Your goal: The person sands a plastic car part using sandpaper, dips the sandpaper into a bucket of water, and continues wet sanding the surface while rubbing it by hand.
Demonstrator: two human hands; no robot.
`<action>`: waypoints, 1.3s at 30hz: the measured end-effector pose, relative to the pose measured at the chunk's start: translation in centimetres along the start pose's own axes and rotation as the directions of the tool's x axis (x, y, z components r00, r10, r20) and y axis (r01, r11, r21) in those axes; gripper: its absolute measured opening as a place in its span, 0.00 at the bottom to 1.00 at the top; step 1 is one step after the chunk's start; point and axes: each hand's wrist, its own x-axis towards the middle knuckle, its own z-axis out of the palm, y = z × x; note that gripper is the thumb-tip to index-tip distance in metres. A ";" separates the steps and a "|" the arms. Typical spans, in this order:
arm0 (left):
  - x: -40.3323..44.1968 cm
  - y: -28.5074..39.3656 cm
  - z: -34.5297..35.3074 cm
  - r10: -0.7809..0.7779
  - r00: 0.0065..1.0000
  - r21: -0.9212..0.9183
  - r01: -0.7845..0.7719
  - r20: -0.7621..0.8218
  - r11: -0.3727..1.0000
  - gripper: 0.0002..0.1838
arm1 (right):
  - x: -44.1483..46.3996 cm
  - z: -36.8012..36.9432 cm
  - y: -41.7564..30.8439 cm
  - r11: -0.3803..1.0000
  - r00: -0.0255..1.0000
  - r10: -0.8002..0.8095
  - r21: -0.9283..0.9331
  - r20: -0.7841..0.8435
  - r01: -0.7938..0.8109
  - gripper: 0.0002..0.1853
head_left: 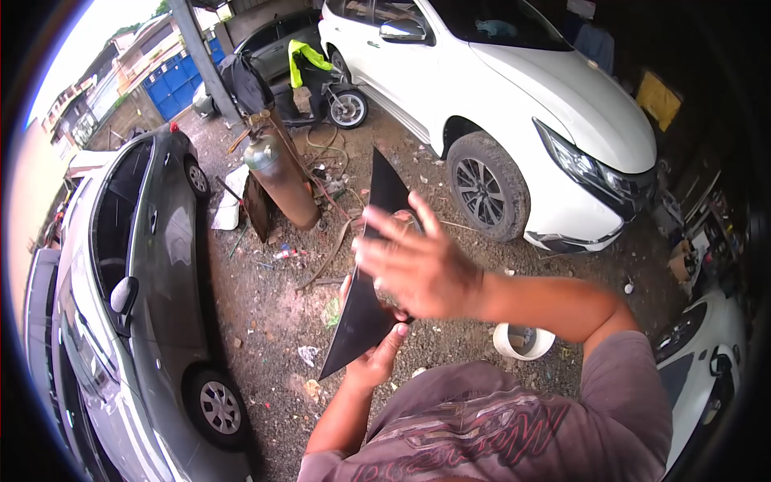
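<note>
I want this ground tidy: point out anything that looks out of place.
A crumpled white scrap and a greenish scrap lie on the gravelly ground, left of the left hand in view, looking like stray litter.

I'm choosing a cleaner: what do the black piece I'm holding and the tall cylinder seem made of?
Black piece: perhaps matte plastic, from its even, dull surface; painted metal is possible. Tall cylinder: likely steel, its patchy brown finish looking worn and rusty.

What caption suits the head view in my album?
Left hand holds a black pointed panel, right hand over it, near a white car.
</note>
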 end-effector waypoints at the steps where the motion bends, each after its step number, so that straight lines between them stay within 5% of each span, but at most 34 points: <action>1: -0.1 0.1 0.1 0.002 1.000 -0.017 -0.002 -0.003 1.000 0.56 | -0.3 -0.6 -1.9 0.993 0.998 -0.064 0.100 -0.005 0.065 0.13; 3: -0.4 0.4 0.3 0.007 1.000 -0.050 -0.007 -0.008 0.999 0.55 | 0.0 -0.4 0.4 0.996 0.999 -0.046 -0.081 -0.003 0.046 0.14; 5: -0.3 0.3 0.5 -0.011 1.000 -0.083 0.011 -0.005 0.997 0.55 | 0.9 -0.3 4.1 0.982 0.987 0.141 -0.118 -0.070 -0.149 0.15; 7: -0.2 1.1 0.3 -0.017 1.000 -0.036 0.017 -0.005 0.999 0.55 | 0.6 -0.1 1.5 0.993 0.999 0.039 -0.109 0.005 -0.038 0.16; 9: 0.0 1.2 0.3 -0.041 0.999 0.006 0.042 -0.006 0.999 0.55 | -0.1 -1.1 -2.3 0.992 0.997 -0.081 0.102 0.017 0.079 0.16; 11: -0.3 0.9 0.5 -0.027 0.999 -0.119 0.022 -0.037 0.993 0.56 | 0.4 0.0 1.0 0.991 1.000 -0.022 -0.135 0.001 0.022 0.14; 13: -0.4 0.9 0.4 -0.005 0.999 -0.098 0.002 -0.035 0.995 0.56 | 1.2 0.0 4.0 0.984 0.989 0.130 -0.117 -0.065 -0.137 0.15; 17: -0.1 1.0 -0.2 0.013 1.000 0.128 -0.014 0.004 0.992 0.56 | -0.3 -0.3 -2.9 0.990 0.996 -0.080 0.117 0.034 0.075 0.15; 18: -0.2 0.7 0.0 -0.016 1.000 -0.006 0.016 -0.023 1.000 0.56 | -0.2 0.6 -0.8 0.997 0.997 -0.076 0.024 0.003 0.076 0.15; 19: -0.6 0.5 0.1 -0.055 0.997 -0.141 0.047 -0.049 0.989 0.56 | 0.3 1.3 2.4 0.990 0.999 0.050 -0.132 0.010 -0.048 0.11; 20: -0.5 0.3 -0.1 -0.043 0.999 -0.109 0.039 -0.031 0.993 0.56 | 0.4 1.9 6.0 0.966 0.970 0.239 -0.092 -0.045 -0.243 0.11; 21: -0.6 0.2 -0.5 -0.033 0.999 -0.108 0.030 -0.029 0.994 0.56 | -0.1 1.9 9.3 0.897 0.901 0.428 -0.087 -0.068 -0.433 0.13; 22: -0.7 0.0 -0.9 -0.021 0.999 -0.125 0.018 -0.028 0.992 0.56 | 0.6 0.3 10.1 0.761 0.770 0.633 0.250 -0.085 -0.598 0.17; 23: -0.7 -0.3 -1.2 -0.015 0.999 -0.146 0.011 -0.029 0.989 0.57 | 0.6 -1.5 10.3 0.522 0.561 0.826 0.306 0.051 -0.796 0.19; 25: -1.1 -0.7 -1.3 -0.024 0.999 -0.170 0.016 -0.048 0.985 0.58 | -2.3 0.2 13.2 0.428 0.513 0.852 0.426 0.103 -0.797 0.19; 27: -1.0 -0.9 -1.5 -0.019 1.000 -0.204 0.020 0.007 0.979 0.58 | -3.1 0.1 12.0 -0.134 0.385 0.866 0.889 0.320 -0.437 0.20; 31: -1.3 -1.9 -1.8 -0.046 0.997 -0.210 0.057 0.057 0.976 0.63 | -1.1 0.3 5.7 -0.367 0.391 0.804 0.891 0.448 -0.265 0.29; 33: -0.7 -1.6 -2.2 -0.054 0.989 -0.098 0.068 0.135 0.993 0.64 | -1.9 0.9 5.4 0.104 0.687 0.675 0.888 0.268 -0.448 0.35; 35: -0.2 -0.1 -3.3 -0.173 0.948 0.189 0.125 0.266 0.974 0.66 | -1.8 0.6 5.4 0.122 0.690 0.689 0.904 0.219 -0.409 0.36; 37: 0.2 0.9 -3.5 -0.158 0.941 0.034 0.154 0.301 0.987 0.61 | -2.3 0.5 6.0 0.034 0.676 0.694 0.926 0.249 -0.377 0.36; 39: 1.3 0.3 -7.6 -0.273 0.851 0.223 0.189 0.449 0.956 0.63 | -2.7 1.0 5.8 0.028 0.663 0.708 0.928 0.243 -0.371 0.36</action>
